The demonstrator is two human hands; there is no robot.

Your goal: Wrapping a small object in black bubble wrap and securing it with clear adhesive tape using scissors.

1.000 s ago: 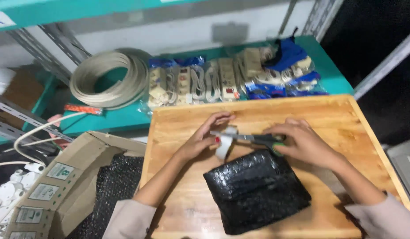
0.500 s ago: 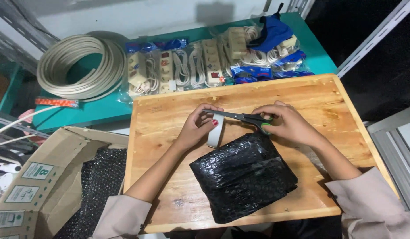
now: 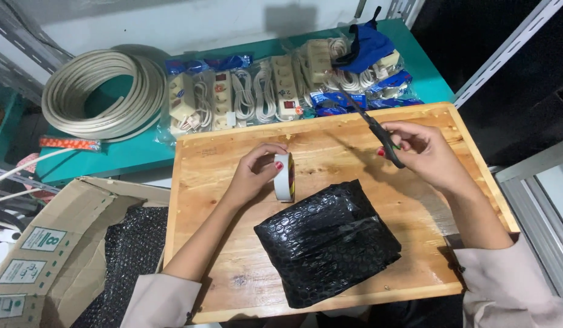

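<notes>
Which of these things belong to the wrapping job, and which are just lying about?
In use:
left hand holding the tape roll
right hand holding the scissors
black bubble-wrapped parcel
wooden board under it all

Lying about:
coiled cable
packaged power strips
blue cloth
cardboard box with black bubble wrap

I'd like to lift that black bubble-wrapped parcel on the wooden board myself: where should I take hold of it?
Grip the black bubble-wrapped parcel across its two long sides, coming from above. It lies flat and skewed on the wooden board, with nothing touching those sides; the wrap looks soft and shiny, so a broad hold probably slips less than a corner pinch.
</notes>
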